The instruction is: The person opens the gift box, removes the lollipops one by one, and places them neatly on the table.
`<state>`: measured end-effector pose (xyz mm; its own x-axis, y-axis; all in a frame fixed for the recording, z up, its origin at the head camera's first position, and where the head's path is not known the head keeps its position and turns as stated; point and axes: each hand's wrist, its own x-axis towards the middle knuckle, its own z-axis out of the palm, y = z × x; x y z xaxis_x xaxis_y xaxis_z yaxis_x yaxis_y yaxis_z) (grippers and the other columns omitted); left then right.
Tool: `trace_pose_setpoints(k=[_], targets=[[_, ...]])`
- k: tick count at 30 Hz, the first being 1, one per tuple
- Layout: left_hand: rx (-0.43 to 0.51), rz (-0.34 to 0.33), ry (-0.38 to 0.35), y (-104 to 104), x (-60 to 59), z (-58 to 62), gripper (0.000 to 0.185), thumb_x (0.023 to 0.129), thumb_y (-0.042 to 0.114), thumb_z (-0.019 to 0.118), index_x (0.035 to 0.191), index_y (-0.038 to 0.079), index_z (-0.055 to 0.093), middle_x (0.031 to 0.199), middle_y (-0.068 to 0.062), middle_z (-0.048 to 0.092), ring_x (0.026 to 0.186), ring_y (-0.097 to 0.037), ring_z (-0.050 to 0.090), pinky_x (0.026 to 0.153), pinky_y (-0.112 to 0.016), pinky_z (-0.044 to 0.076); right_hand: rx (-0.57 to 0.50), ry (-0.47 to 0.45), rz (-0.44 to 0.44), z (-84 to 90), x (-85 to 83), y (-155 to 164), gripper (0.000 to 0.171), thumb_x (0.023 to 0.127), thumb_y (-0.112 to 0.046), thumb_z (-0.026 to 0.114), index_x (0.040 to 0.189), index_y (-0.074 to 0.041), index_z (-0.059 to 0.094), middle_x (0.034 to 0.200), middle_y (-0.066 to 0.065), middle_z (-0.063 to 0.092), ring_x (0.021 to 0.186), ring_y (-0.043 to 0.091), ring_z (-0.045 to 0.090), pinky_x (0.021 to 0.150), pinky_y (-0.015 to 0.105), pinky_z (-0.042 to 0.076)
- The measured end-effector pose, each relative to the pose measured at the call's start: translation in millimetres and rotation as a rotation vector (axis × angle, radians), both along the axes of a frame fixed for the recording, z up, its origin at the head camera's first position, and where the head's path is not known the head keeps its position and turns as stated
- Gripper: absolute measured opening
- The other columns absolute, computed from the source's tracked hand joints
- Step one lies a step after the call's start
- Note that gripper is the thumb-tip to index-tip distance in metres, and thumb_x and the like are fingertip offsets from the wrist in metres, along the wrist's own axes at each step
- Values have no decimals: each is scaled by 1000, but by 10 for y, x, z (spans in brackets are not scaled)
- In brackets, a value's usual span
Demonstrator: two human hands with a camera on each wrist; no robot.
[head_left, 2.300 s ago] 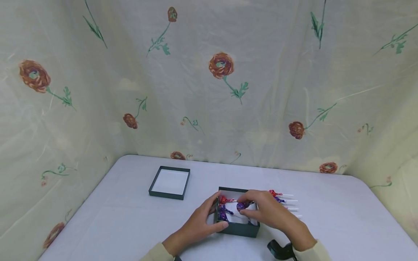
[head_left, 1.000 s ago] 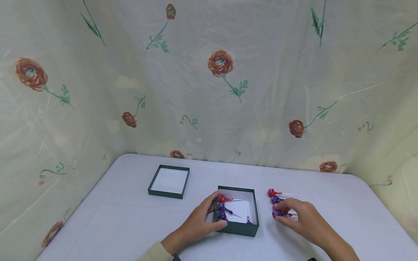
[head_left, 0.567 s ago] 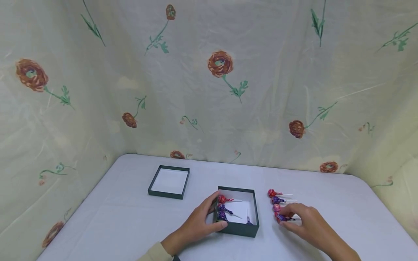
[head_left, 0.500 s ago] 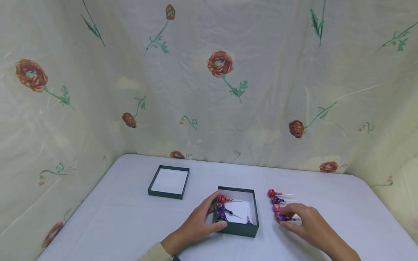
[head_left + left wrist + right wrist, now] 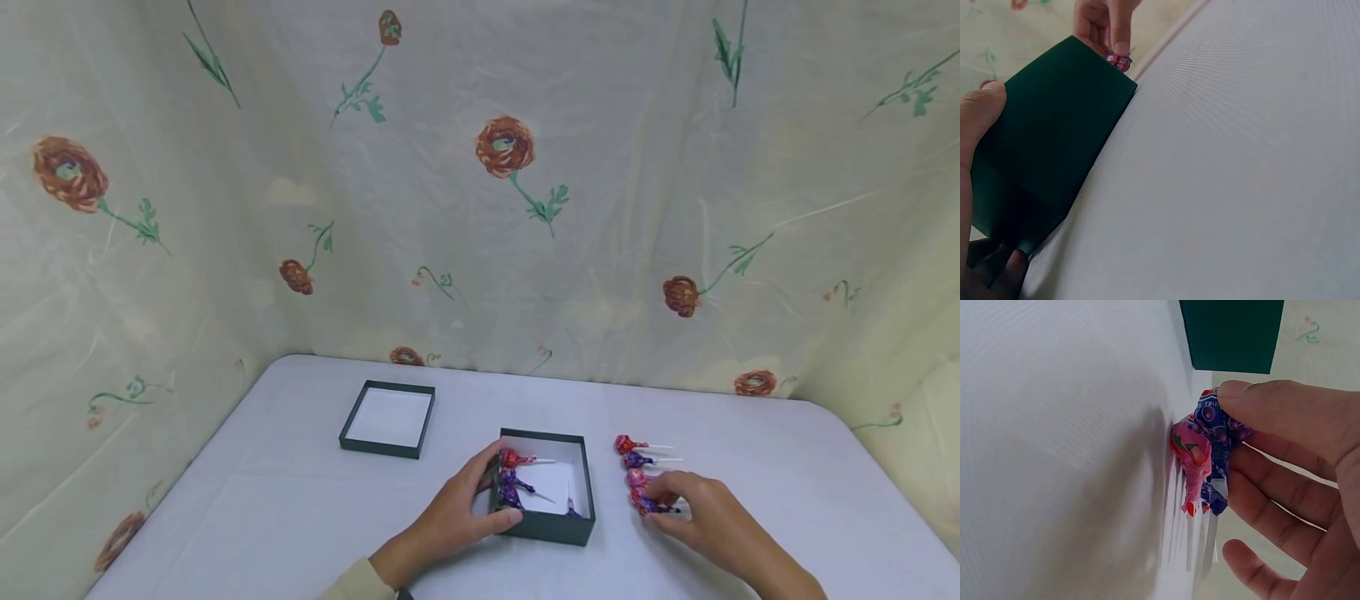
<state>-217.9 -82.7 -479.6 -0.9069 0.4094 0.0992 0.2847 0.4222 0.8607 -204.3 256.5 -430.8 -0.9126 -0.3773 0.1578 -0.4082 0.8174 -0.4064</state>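
Observation:
My left hand (image 5: 461, 510) holds the dark green open box (image 5: 555, 527) at its left side, thumb on the front wall. Inside lie a red lollipop (image 5: 512, 457), purple lollipops (image 5: 510, 497) along the left wall, and part of another wrapper (image 5: 572, 508) at the front right. Right of the box, my right hand (image 5: 705, 510) pinches a purple-blue lollipop (image 5: 1211, 425) by its wrapped head between thumb and fingers. Close against it is a pink lollipop (image 5: 1192, 453). In the left wrist view, the box's outer wall (image 5: 1066, 119) hides the contents.
A shallow dark green lid (image 5: 380, 448) with a white inside lies at the back left. Beyond my right hand, a red lollipop (image 5: 624, 444) and a purple lollipop (image 5: 632, 460) lie in a column, sticks pointing right. Floral curtain (image 5: 585, 275) surrounds the white table (image 5: 300, 500).
My right hand has left the box and moved right to the column of lollipops, where it now pinches a purple-blue one, shifted slightly toward me. My left hand stays on the box.

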Motion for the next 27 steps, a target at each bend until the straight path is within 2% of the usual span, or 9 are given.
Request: trace_pose_setpoints(k=[8,18,27], targets=[[-6,2,3,-19,5,-4,85,85,49,68,153,34,21,156,4,28,138,-20,36,109,-42,37,5,-84,-69,-37,-28,-45,20,76,-18,81,92,-21,70,90,-12,66,82,7,59,77,32,55],[-2,-4,-1,-1,4,1,85,85,50,68,153,33,21,156,4,28,138,-20,37,109,-42,37,36,-62,-75,-62,-18,-41,19,75,-16,82,89,-21,69,90,-11,66,80,6,60,76,32,56],[-2,-1,-8,4,0,7,85,85,49,68,153,32,21,156,4,29,137,-20,37,108,-40,38,40,-114,-109,-83,-31,-45,21,73,-19,83,89,-19,69,89,-9,66,79,7,58,77,34,56]])
